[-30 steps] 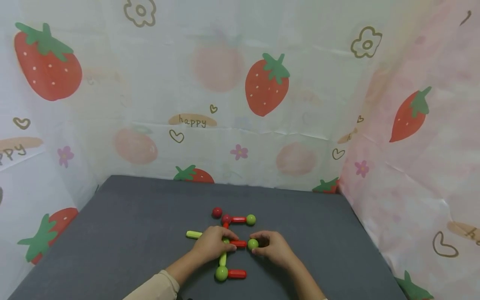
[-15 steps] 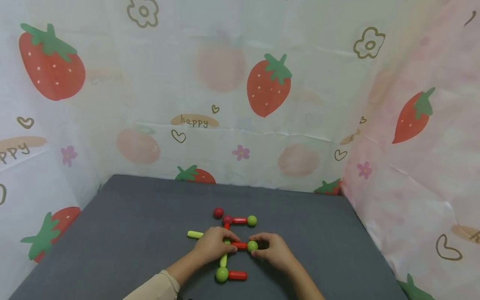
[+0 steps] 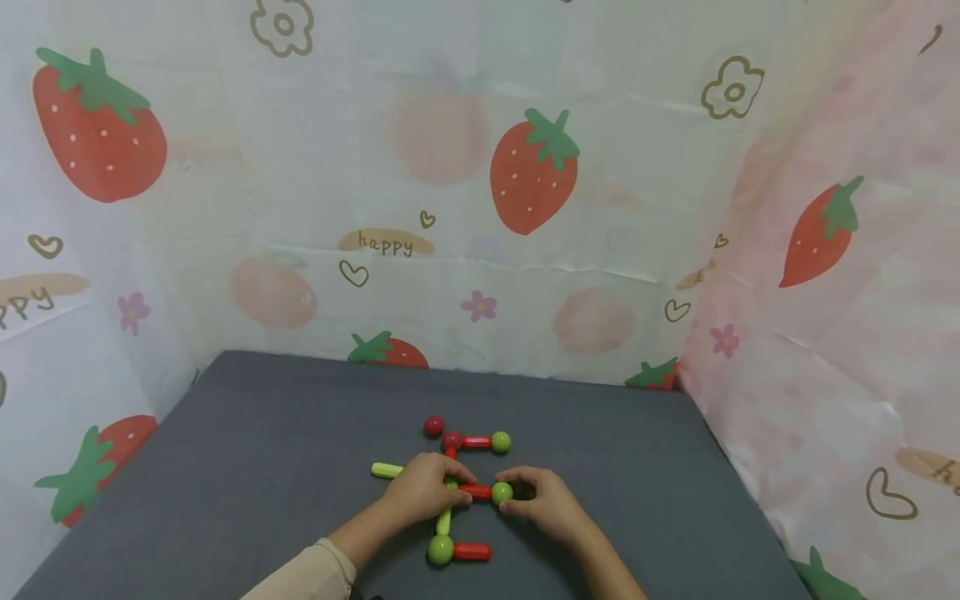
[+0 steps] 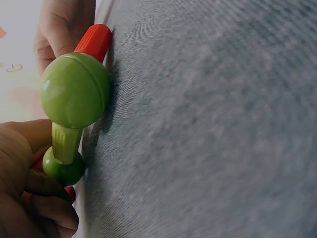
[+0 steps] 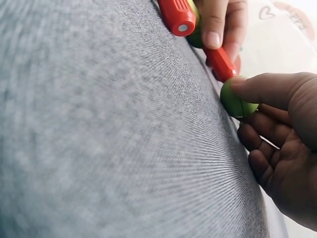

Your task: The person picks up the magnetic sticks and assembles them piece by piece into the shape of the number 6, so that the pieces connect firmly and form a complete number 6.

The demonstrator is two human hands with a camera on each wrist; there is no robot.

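Note:
A flat figure of toy rods and balls lies on the dark cloth. My left hand (image 3: 422,492) pinches the middle red rod (image 3: 477,492) close to a green ball joint (image 4: 64,168), which it partly covers. My right hand (image 3: 546,502) holds a green ball (image 3: 502,494) between thumb and fingers, against that rod's right end. Below, a yellow-green rod (image 3: 444,522) runs to a lower green ball (image 3: 441,549). From it a lower red rod (image 3: 472,552) points right, its free tip showing a round metal face in the right wrist view.
Behind the hands, a red ball joint (image 3: 452,441) carries a red rod (image 3: 476,442) ending in a green ball (image 3: 501,442). A loose red ball (image 3: 433,426) sits beside it. Left of the left hand, a yellow-green rod (image 3: 386,471) pokes out. Strawberry-print sheets (image 3: 450,275) surround the dark tabletop (image 3: 285,433).
One second ago a small gap stood between the right hand's green ball and the middle red rod; now the ball meets the rod's end. The left hand has kept its hold.

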